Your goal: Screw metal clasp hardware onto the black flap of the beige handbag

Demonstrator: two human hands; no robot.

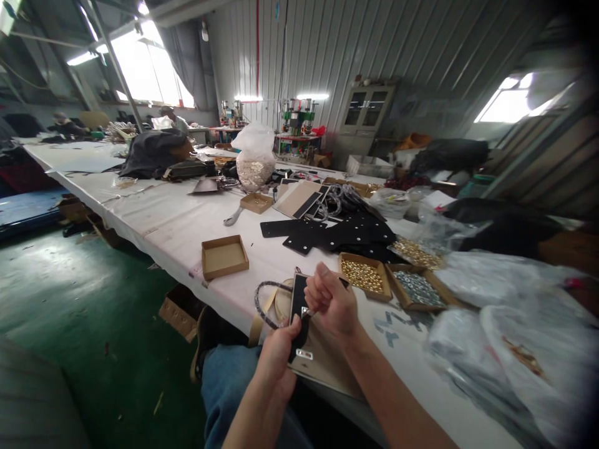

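Observation:
My left hand (279, 349) grips the lower end of a black strap piece (298, 299) fitted with small silver metal parts, holding it upright at the table's near edge. My right hand (331, 298) is closed in a pinch on the upper part of the same strap, at a small metal fitting. A braided loop handle (262, 305) lies just left of the strap. Under the hands rests a tan board (322, 362). Right behind my right hand stands a small box of gold studs (365, 275), with a box of silver parts (417, 288) beside it.
An empty cardboard tray (224, 255) sits to the left. Black cut pieces (341, 234) are piled mid-table, with plastic bags (505, 324) at right and a sack of pale parts (255, 163) further back. The white table (154, 212) runs far left; another person sits at its far end.

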